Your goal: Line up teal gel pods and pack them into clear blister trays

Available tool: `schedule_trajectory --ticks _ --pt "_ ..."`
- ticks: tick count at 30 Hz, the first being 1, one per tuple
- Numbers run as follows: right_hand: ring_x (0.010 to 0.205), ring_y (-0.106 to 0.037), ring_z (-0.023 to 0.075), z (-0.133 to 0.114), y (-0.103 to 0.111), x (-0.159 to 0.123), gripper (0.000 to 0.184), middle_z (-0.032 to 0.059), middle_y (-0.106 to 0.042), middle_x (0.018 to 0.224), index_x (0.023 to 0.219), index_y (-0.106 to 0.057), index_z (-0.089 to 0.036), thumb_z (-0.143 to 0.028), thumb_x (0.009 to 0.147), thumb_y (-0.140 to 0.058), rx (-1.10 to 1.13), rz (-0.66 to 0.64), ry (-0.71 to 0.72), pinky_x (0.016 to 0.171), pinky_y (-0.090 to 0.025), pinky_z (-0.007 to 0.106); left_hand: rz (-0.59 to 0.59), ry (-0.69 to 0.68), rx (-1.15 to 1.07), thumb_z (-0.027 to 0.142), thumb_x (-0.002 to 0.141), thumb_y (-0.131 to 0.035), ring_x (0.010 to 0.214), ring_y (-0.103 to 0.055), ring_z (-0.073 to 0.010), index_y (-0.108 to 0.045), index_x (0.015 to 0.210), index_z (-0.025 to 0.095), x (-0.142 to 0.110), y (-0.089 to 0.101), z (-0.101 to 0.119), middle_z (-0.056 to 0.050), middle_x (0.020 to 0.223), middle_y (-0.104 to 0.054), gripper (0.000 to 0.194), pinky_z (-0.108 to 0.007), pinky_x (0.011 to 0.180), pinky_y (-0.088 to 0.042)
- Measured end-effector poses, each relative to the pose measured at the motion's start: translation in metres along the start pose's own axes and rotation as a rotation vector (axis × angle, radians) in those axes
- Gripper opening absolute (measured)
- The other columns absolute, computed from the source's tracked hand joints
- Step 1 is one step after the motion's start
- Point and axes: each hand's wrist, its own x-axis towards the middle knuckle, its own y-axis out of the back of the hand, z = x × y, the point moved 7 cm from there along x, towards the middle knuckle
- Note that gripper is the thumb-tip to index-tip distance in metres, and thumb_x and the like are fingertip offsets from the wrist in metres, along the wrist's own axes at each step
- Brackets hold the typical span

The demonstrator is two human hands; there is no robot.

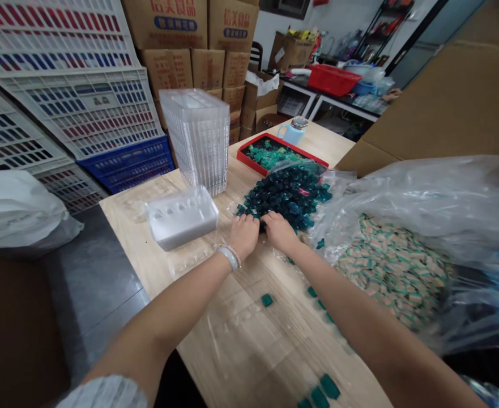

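A heap of small dark teal wrapped candies (287, 192) lies on a wooden table (249, 345). My left hand (244, 233), with a white bracelet at the wrist, rests at the near edge of the heap, fingers curled down onto the pieces. Right beside it, my right hand (278, 229) also lies on the heap's near edge with its fingers bent into the candies. Both hands nearly touch each other. Whatever the fingertips hold is hidden by the pile. A few loose teal pieces (267, 300) lie on the table nearer to me.
A clear plastic tray (181, 218) lies left of the hands, with a tall stack of clear trays (199, 141) behind it. A red tray (249, 154) and a blue cup (292, 132) stand at the back. A big clear bag of pale candies (393, 272) fills the right. Crates and cartons stand behind.
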Motion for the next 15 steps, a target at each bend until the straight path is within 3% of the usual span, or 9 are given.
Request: schedule_trajectory --ticks 3,5,8,10,15 --pt "0.087 -0.046 0.0189 0.000 0.000 0.000 0.025 0.0069 -0.052 0.095 0.098 -0.053 -0.020 -0.013 0.079 -0.037 -0.024 -0.028 0.020 0.065 -0.034 0.026 0.030 0.006 -0.166 0.010 0.078 -0.038 0.087 -0.049 -0.0213 -0.057 0.087 0.012 -0.010 0.002 -0.003 -0.011 0.086 -0.055 0.021 -0.037 0.080 -0.036" --pt "0.087 -0.046 0.0195 0.001 0.000 -0.001 0.022 0.0078 -0.053 0.095 0.093 -0.054 -0.018 -0.015 0.079 -0.038 -0.049 -0.023 0.015 0.065 -0.033 0.026 0.083 0.073 -0.427 0.013 0.074 -0.045 0.085 -0.050 -0.0192 -0.058 0.087 0.014 -0.018 0.009 -0.010 -0.008 0.086 -0.055 0.018 -0.035 0.080 -0.038" --pt "0.089 -0.046 0.0205 0.003 0.000 -0.005 0.020 0.0092 -0.054 0.094 0.091 -0.055 -0.016 -0.016 0.079 -0.039 -0.063 -0.002 -0.009 0.069 -0.032 0.028 0.106 0.374 -1.076 0.015 0.071 -0.047 0.072 -0.053 -0.0139 -0.058 0.079 0.014 -0.027 0.003 -0.027 -0.004 0.076 -0.055 0.014 -0.029 0.071 -0.044" --pt "0.089 -0.046 0.0208 0.005 -0.001 -0.009 0.022 0.0099 -0.055 0.093 0.092 -0.056 -0.015 -0.017 0.080 -0.037 -0.062 0.006 -0.026 0.071 -0.031 0.029 0.071 0.549 -1.385 0.015 0.072 -0.042 0.062 -0.053 -0.0110 -0.056 0.073 0.011 -0.030 -0.009 -0.029 -0.003 0.069 -0.054 0.015 -0.025 0.061 -0.046" --pt "0.090 -0.046 0.0211 0.000 0.000 -0.012 0.026 0.0084 -0.058 0.094 0.100 -0.055 -0.019 -0.020 0.081 -0.036 -0.057 -0.016 -0.015 0.070 -0.029 0.030 0.087 0.626 -1.433 0.008 0.069 -0.038 0.053 -0.050 -0.0073 -0.055 0.080 0.009 -0.014 -0.020 -0.029 -0.002 0.065 -0.053 0.020 -0.020 0.052 -0.044"
